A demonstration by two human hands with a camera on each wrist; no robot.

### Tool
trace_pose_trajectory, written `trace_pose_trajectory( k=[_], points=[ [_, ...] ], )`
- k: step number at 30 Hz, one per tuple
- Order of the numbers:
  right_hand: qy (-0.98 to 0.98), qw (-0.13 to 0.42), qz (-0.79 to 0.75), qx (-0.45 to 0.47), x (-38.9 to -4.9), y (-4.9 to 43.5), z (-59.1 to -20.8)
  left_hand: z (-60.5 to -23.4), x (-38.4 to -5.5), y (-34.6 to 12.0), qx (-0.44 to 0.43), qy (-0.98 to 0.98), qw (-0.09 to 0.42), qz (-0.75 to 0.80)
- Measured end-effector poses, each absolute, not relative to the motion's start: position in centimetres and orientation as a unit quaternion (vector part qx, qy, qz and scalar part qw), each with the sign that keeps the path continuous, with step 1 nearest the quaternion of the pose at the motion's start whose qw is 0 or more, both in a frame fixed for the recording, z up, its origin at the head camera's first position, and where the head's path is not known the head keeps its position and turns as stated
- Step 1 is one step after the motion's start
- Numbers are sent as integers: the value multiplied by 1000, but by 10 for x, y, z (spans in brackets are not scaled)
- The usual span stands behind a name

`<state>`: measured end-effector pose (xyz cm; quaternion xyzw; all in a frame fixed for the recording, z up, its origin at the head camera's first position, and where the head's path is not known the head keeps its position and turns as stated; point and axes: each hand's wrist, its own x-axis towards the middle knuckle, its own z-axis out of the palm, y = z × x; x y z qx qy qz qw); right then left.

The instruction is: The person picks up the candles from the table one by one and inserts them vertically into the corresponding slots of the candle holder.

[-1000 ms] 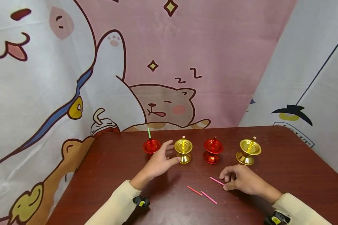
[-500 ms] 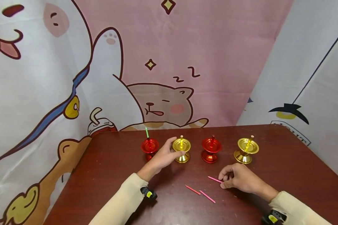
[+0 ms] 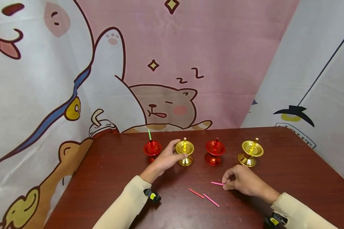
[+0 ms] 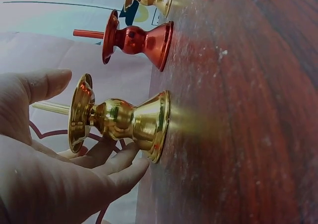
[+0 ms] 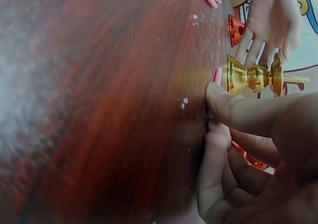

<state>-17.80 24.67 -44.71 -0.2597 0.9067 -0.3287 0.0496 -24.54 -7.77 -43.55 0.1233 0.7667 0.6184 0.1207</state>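
Note:
My left hand (image 3: 167,158) is spread around the left gold candle holder (image 3: 185,160), which stands upright. In the left wrist view, its fingers (image 4: 121,172) lie along the holder's base, and the thumb stays apart from the dish rim. Lower right, my right hand (image 3: 243,180) pinches one end of a thin pink candle (image 3: 216,183) between thumb and fingertips, low over the table. In the right wrist view, only a short piece of this pink candle (image 5: 217,75) shows past the thumb. A red-orange candle (image 3: 196,193) and another pink candle (image 3: 211,200) lie nearby.
A red holder (image 3: 152,149) at the far left bears a green candle (image 3: 150,135). Another red holder (image 3: 213,160) and a gold holder (image 3: 247,160) stand to the right, each with a bare stem. A printed cloth (image 3: 215,63) hangs behind the dark wooden table (image 3: 114,178).
My left hand has moved right and come up around the left gold holder. The pink candle in my right hand has swung more level, and that hand has shifted slightly left.

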Motion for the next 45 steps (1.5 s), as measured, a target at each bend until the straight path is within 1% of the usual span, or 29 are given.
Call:
trace_pose_trajectory(
  k=[9, 21, 26, 28, 33, 38, 42, 45],
  points=[
    [912, 31, -275, -302, -180, 243, -443, -435, -245, -77, 122, 775, 120, 609],
    [886, -22, -254, -387, -187, 230, -444, -437, -245, -79, 131, 783, 111, 597],
    [874, -56, -244, -416, -189, 223, -439, -436, -245, -80, 140, 789, 104, 589],
    [871, -65, -247, -419, -190, 219, -437, -436, -244, -80, 141, 791, 103, 586],
    [870, -65, -265, -411, -194, 208, -429, -437, -244, -80, 148, 798, 95, 576],
    [859, -77, -287, -416, -197, 195, -424, -438, -243, -81, 157, 808, 85, 562],
    [848, -105, -325, -405, -202, 185, -422, -438, -244, -82, 165, 808, 84, 560],
    [840, -139, -350, -390, -209, 178, -421, -440, -246, -83, 175, 798, 84, 570]
  ],
)
